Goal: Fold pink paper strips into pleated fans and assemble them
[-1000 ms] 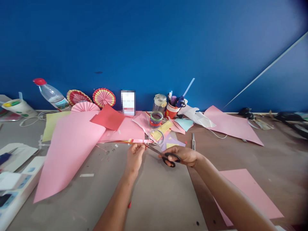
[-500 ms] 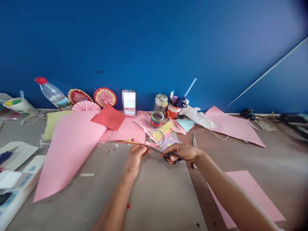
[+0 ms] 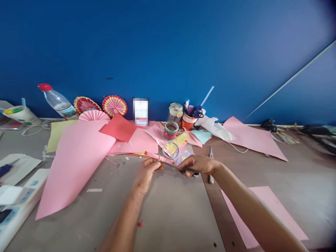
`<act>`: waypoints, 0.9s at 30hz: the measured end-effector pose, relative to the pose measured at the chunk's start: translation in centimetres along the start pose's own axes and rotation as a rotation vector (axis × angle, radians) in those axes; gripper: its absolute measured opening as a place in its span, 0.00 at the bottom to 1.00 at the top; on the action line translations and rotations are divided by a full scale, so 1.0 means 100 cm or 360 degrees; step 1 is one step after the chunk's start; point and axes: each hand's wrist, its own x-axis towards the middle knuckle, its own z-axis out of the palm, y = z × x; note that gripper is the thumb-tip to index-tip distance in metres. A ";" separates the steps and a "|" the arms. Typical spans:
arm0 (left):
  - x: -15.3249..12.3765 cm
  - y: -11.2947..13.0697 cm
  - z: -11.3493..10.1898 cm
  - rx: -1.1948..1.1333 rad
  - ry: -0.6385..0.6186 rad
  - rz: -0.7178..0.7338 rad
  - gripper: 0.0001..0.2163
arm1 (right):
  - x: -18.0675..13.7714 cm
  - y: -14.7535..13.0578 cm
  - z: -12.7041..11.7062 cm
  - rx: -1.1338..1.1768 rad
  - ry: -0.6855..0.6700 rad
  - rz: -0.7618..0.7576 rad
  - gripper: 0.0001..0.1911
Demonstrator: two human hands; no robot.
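Note:
My right hand (image 3: pixel 193 165) is closed around the black handles of a pair of scissors (image 3: pixel 170 165). The blades point left, and their tips reach my left hand (image 3: pixel 149 171). Its fingers are pinched together at the blade tips, and what they hold is hidden. Just behind these fingers shows a narrow pinkish-red strip (image 3: pixel 151 155), and I cannot tell if it is in the pinch. A roll of clear tape (image 3: pixel 171 150) lies beyond the scissors, among yellow and lilac paper scraps.
Pink sheets (image 3: pixel 76 164) and a red paper square (image 3: pixel 118 127) lie at left. Folded paper rosettes (image 3: pixel 114 106) lean on the blue wall near a bottle (image 3: pixel 59 103). A paper cup of pens (image 3: pixel 188 121), a jar (image 3: pixel 175 112) and a box cutter (image 3: pixel 211 164) are further right.
The scissors have turned in my right hand, so the handle loops now look narrower. A pinkish-red strip shows more plainly behind my left fingers. Both hands stay in nearly the same place.

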 end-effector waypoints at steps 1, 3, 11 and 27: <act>0.000 0.000 0.000 0.0008 -0.0006 0.0005 0.08 | 0.000 0.000 0.000 0.0014 0.0013 0.0003 0.24; 0.000 -0.001 -0.001 0.0029 -0.0027 0.0014 0.08 | 0.001 0.002 0.002 0.0041 0.0026 0.0002 0.24; 0.000 0.002 -0.003 0.0030 -0.0151 -0.0001 0.09 | -0.015 -0.005 0.004 -0.0031 0.0143 -0.0158 0.27; 0.009 -0.009 -0.013 0.0909 0.0250 0.0511 0.08 | -0.033 -0.023 -0.001 -0.1478 0.1385 0.0330 0.15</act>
